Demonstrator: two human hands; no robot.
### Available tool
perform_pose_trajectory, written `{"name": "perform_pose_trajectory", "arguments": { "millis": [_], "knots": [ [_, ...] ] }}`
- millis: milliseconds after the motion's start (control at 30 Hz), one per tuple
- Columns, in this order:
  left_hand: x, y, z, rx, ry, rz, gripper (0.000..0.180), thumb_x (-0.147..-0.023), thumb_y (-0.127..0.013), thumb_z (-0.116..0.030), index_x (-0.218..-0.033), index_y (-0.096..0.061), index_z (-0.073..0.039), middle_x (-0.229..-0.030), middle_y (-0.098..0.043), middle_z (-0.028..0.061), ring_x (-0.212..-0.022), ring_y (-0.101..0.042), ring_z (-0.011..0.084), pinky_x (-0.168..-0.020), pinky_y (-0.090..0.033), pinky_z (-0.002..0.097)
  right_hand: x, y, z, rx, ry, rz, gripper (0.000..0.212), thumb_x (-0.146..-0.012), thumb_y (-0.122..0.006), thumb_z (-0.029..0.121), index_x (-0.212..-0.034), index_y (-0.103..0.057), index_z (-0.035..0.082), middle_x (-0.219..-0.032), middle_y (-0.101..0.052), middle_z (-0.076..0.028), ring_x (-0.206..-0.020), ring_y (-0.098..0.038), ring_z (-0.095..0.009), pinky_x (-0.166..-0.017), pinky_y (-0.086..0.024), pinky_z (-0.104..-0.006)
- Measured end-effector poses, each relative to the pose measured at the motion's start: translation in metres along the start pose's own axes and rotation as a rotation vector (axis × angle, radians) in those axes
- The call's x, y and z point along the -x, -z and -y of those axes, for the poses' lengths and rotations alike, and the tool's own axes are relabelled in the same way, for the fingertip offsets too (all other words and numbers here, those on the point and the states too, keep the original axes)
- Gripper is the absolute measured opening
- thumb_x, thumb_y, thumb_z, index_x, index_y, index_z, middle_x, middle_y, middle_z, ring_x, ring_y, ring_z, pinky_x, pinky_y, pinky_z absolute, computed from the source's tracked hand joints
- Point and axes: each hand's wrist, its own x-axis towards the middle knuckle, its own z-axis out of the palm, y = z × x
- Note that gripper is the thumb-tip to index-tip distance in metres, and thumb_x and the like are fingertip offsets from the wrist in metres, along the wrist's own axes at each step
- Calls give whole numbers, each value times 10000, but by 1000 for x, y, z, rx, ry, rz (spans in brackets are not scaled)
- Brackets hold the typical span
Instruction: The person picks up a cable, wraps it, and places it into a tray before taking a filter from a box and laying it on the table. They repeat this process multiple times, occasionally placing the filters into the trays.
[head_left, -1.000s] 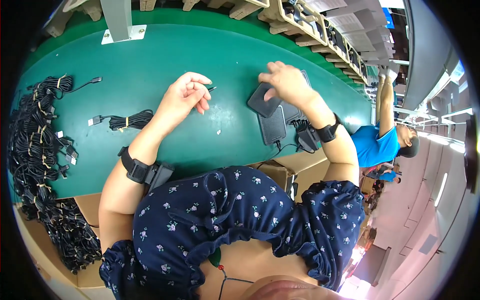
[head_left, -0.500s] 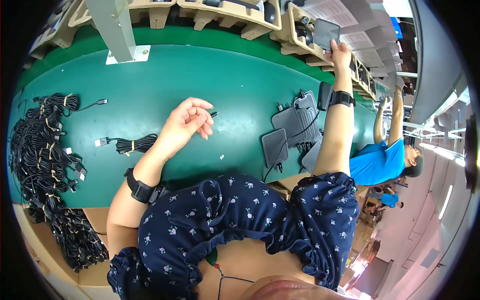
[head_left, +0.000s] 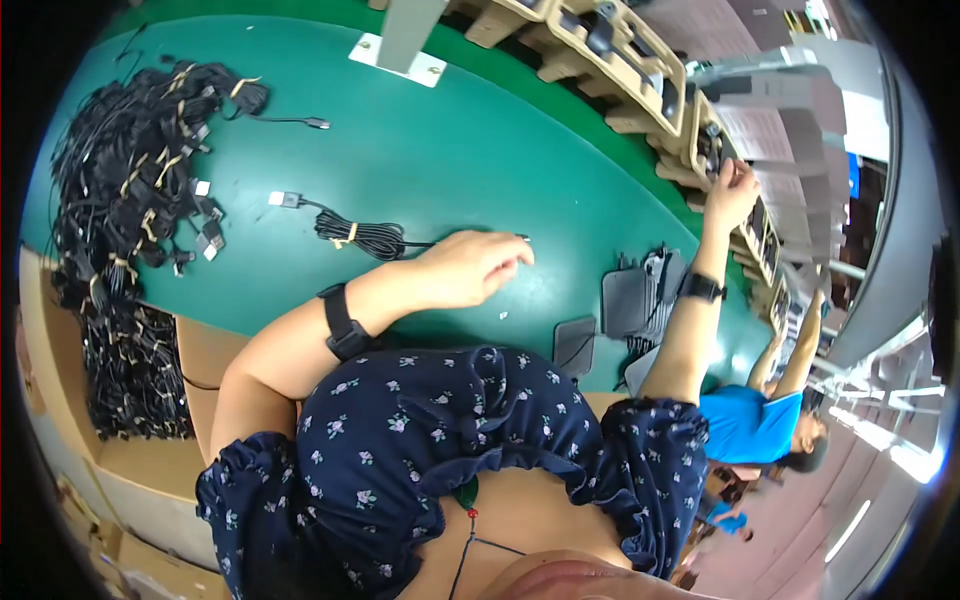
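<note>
My left hand (head_left: 470, 270) hovers low over or rests on the green table (head_left: 400, 130), which I cannot tell. Its fingers are loosely bent and slightly apart, with nothing visible in them. A black cable bundle (head_left: 365, 238), tied with a tan band, lies beside that wrist; its lead runs under the hand, and a small plug tip (head_left: 523, 238) shows beyond the fingers. My right hand (head_left: 735, 195) reaches far out to a tan moulded tray (head_left: 697, 125) holding dark parts. Its fingertips are drawn together at the tray; what they hold, if anything, is hidden.
A heap of tied black cables (head_left: 130, 180) covers the table's left end, above an open carton (head_left: 150, 465) of more cables. Flat dark-grey boxes (head_left: 628, 303) with leads lie near my right forearm. A metal post (head_left: 410, 35) stands at the back. A person in blue (head_left: 750, 425) works at right.
My right hand held a flat grey box above the trays; now it is lower, at a tray, and that box no longer shows. My left hand has turned palm down. The whole view has tilted.
</note>
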Motion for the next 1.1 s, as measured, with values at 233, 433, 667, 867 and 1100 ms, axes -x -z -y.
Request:
{"name": "perform_pose_trajectory", "arguments": {
  "millis": [233,433,667,867,1100],
  "knots": [
    [6,-2,6,-224,-104,103,189,-802,-526,-90,-986,-536,-49,-956,-564,113,-916,-539,290,-785,-431,398,99,77,232,-675,910,617,256,-738,-654,257,-931,-606,94,-891,-599,-90,-870,-560,-264,-740,-433,-368],
    [4,-21,20,-179,-156,-1,284,-797,-538,-112,-1065,-554,-22,-1045,-568,189,-999,-537,289,-858,-406,400,155,77,322,-608,1228,899,482,-665,-654,417,-957,-527,55,-917,-548,-88,-870,-533,-236,-756,-410,-345],
    [-10,-21,22,14,-14,-188,282,-816,-529,-147,-1071,-544,-28,-1058,-565,190,-1000,-530,287,-867,-395,390,130,86,326,-1073,678,1103,198,-873,-507,230,-941,-466,49,-739,-544,-64,-657,-548,-170,-565,-436,-290],
    [-14,29,-7,1173,-53,-122,333,-862,-533,-163,-1147,-383,-78,-843,-544,69,-582,-494,88,-435,-329,186,87,101,283,-1464,-48,1062,229,-940,-400,218,-1018,-491,22,-620,-355,43,-500,-264,-22,-430,-218,-172],
    [-18,36,5,1299,-10,-158,155,-909,-485,-199,-957,-506,-53,-802,-546,54,-581,-485,90,-430,-337,194,98,97,226,-927,534,641,156,-880,-504,152,-955,-506,16,-806,-504,-57,-725,-498,-137,-618,-419,-255]
  ]
}}
